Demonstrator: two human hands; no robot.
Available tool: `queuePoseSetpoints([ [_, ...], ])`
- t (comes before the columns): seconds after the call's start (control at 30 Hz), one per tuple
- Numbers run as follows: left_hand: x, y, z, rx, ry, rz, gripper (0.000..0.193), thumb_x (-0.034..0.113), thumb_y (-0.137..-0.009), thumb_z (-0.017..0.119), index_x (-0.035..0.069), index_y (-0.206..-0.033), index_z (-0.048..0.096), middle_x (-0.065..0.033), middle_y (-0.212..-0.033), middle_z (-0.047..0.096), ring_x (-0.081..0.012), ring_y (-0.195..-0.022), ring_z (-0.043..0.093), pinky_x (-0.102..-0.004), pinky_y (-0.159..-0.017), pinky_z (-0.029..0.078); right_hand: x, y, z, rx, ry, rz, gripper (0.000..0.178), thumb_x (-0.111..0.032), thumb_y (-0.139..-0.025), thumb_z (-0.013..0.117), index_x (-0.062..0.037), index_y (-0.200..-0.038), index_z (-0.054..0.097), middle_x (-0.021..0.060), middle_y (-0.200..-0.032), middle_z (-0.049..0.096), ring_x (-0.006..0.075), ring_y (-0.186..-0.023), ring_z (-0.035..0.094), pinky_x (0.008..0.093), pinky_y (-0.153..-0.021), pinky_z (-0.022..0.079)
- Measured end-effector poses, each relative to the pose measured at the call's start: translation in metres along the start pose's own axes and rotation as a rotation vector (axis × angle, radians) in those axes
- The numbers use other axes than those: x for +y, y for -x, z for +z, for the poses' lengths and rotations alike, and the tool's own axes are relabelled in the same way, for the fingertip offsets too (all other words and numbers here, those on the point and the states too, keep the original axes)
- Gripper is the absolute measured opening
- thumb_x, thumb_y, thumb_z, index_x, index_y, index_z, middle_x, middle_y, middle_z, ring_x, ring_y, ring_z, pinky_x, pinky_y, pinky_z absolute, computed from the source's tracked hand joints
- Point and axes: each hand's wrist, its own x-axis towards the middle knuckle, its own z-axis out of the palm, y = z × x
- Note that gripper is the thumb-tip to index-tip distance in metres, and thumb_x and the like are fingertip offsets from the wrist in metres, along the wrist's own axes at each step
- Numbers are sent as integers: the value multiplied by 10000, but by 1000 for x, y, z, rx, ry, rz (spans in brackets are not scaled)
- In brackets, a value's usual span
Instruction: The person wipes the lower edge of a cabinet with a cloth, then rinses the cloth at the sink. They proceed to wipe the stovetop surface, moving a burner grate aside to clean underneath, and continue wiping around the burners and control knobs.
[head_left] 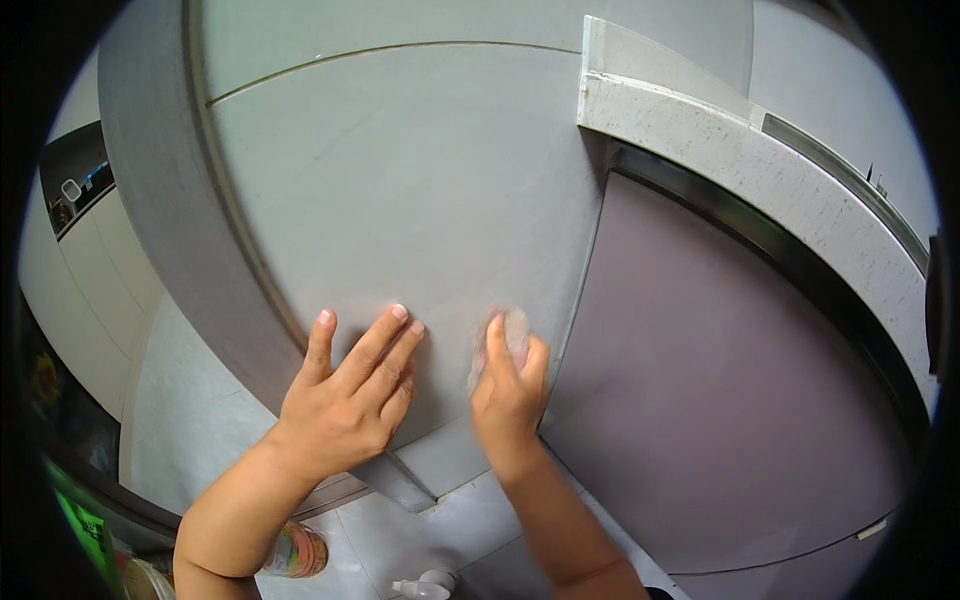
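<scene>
Nearest the lower edge, an orange-labelled plastic bottle (297,551) and a white spray-bottle nozzle (425,583) are seen on the pale grey tiled floor (180,420), close under the forearms; either could be knocked over if an elbow were drawn back without care. Above them, the left hand (350,395) is laid flat and fully spread against the smooth grey cabinet panel (400,190), nothing being held in its grip. The right hand (508,385) is closed loosely round a small pale, translucent scrubbing pad (512,338), which is pressed to the same panel just beside the vertical seam; the pad is blurred, so its texture cannot be told. It could slip from so light a grip, or the fingertips could be caught in the seam. The panel looks matt and faintly streaked. Further off, a speckled white stone bench edge (740,150) juts out above a mauve door panel (720,400).
</scene>
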Motion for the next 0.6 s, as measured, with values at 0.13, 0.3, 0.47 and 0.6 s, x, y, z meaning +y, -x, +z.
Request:
queuePoseSetpoints([
  [0.13, -5, 12, -5, -52, -21, -6, 162, 181, -732, 706, 88, -824, 610, -72, -1253, 614, -270, -1241, 550, -656, -1132, 116, -15, -87, 8, 128, 96, -42, 471, -20, -832, 609, -138, -1288, 604, 201, -1045, 523, 356, -884, 575, 414, -761, 498],
  [0.3, -7, 15, -7, -57, -35, -2, 142, 184, -752, 696, 90, -819, 613, -74, -1252, 614, -268, -1239, 552, -662, -1125, 127, -22, -115, -3, 20, 58, -39, 481, -4, -842, 582, -145, -1302, 591, 203, -1037, 519, 356, -877, 572, 424, -761, 495],
  [0.47, 3, 1, -2, 46, 10, -52, 81, 121, -860, 593, 86, -808, 644, -63, -1156, 671, -243, -1213, 573, -630, -1126, 185, -11, 27, 3, -79, -55, -123, 503, 11, -825, 580, -174, -1292, 609, 185, -1045, 536, 341, -890, 581, 443, -767, 506],
  [0.6, -2, 15, 3, 9, -35, -12, 78, 144, -841, 608, 94, -787, 634, -61, -1182, 660, -246, -1222, 567, -629, -1134, 161, -32, -36, 9, 9, 4, -107, 465, 10, -836, 579, -144, -1272, 625, 195, -1001, 524, 352, -908, 579, 430, -759, 503],
])
